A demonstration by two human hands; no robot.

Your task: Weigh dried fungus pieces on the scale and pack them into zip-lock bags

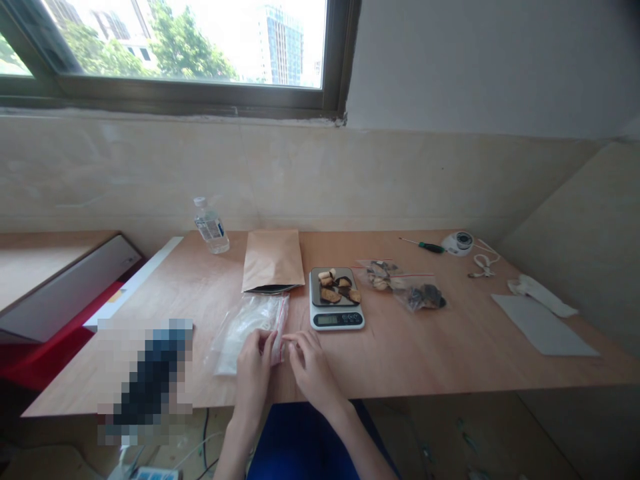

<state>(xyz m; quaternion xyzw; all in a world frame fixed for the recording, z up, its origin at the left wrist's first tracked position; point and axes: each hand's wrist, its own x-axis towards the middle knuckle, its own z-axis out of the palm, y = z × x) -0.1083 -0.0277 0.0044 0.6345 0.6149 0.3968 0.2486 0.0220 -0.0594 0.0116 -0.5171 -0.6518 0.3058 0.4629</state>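
Beside the right hand (306,360), grip unclear, lies the bag (250,315) the left hand (255,357) pinches.

L hand (257,352) on clear bags (243,327), R hand (307,357) at edge; scale (339,321) w/ brown pcs (330,295).

Glossy clear plastic bag (243,327), matt paper-like pouch (273,259), smooth plastic scale (338,327), smooth wood-grained tabletop (425,353)

White-capped clear plastic bottle (213,230); slim metal screwdriver (431,247), green-and-black handle, just beside round white dome camera (457,244); bundled white cable (483,265), near the camera; flat pale-grey rectangular sheet (543,325), right; brown-framed glass window (195,50), upper left
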